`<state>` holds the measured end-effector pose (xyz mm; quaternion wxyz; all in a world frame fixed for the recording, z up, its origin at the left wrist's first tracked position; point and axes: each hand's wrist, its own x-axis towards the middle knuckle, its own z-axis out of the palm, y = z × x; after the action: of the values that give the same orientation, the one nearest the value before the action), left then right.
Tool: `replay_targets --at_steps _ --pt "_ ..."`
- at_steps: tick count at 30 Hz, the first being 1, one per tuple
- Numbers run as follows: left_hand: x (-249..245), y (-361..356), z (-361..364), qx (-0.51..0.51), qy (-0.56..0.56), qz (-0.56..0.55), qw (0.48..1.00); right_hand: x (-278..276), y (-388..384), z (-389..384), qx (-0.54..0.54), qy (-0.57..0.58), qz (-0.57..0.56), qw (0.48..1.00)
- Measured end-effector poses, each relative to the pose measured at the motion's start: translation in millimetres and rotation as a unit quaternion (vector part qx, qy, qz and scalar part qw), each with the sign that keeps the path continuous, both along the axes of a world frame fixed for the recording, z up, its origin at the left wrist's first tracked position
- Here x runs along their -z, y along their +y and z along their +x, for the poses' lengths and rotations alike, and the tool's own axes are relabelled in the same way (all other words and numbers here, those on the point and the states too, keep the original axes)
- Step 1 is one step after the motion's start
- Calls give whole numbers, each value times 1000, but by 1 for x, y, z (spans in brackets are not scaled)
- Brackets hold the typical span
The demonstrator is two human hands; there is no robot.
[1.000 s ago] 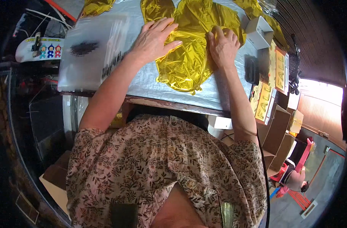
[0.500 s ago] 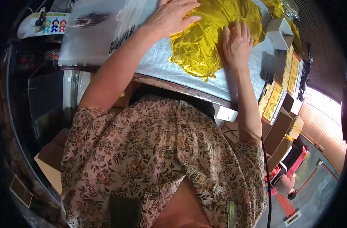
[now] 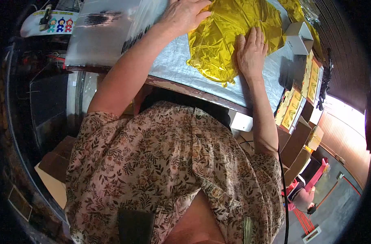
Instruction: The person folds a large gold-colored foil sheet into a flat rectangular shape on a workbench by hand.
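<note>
Pressing gold foil (image 3: pixel 224 46) to the covered table (image 3: pixel 169 61) | right hand (image 3: pixel 252 57) — flat on it, fingers nearly together, gripping nothing | left hand (image 3: pixel 185 15) — at its upper-left edge, grip unclear

A short-sleeved shirt (image 3: pixel 153 162) is worn, patterned with brownish flowers and dark leaves on a pale pinkish-beige ground. The neckline (image 3: pixel 199 193) is left open, edged in the same print. A dark rectangular patch (image 3: pixel 136 225) is seen low on the front. The left hand (image 3: pixel 181 17) and right hand (image 3: pixel 251 59) are left bare.
</note>
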<state>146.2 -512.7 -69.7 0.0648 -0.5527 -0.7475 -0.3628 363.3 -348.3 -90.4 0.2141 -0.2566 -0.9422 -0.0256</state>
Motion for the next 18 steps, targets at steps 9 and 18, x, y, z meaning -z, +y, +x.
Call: replay_targets --at_steps 9,18 --pt "-47 -71 37 150 -14 -134 980 -1 -1 0 8 2 -7 1000" --pt "-39 -96 76 98 -22 -122 987 4 2 1 1 17 -6 1000"
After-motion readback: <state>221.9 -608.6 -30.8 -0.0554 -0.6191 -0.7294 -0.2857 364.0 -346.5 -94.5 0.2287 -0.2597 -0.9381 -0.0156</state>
